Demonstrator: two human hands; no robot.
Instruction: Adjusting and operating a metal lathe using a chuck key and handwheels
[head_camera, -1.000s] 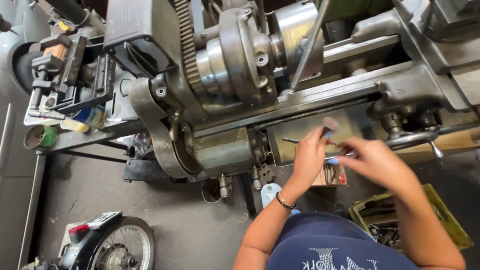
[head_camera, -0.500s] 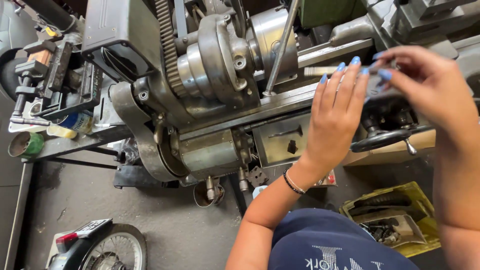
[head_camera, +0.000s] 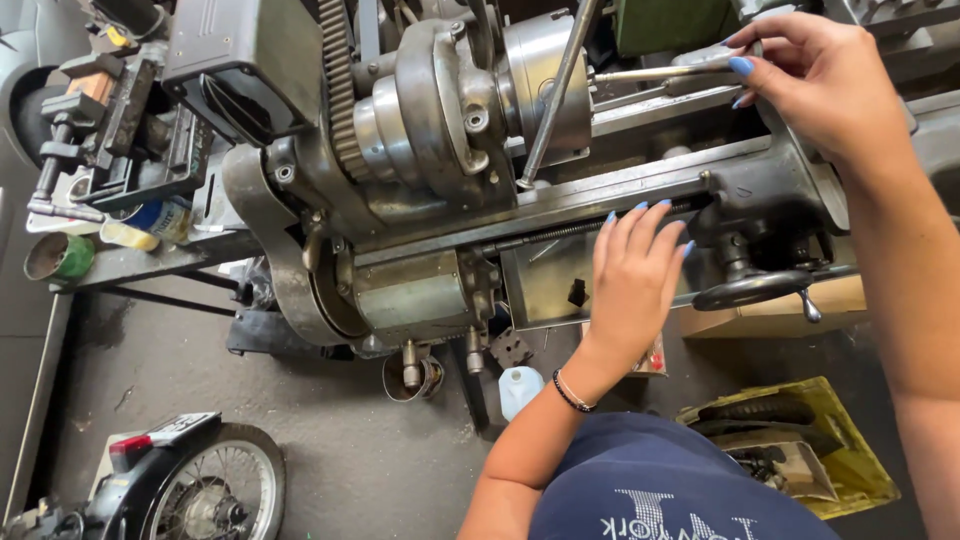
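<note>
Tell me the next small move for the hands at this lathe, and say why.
Probably draw the right hand back a little, bringing the thin metal rod pinched at its fingertips away from the chuck. The rod lies level, pointing at the chuck, and the left hand lies flat on the lathe bed by the carriage handwheel, bracing rather than gripping.

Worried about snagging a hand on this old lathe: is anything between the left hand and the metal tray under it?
Nothing visible. The left hand lies flat, fingers on the lathe bed edge, directly above the metal tray. The handwheel sits off to the side, clear.
</note>
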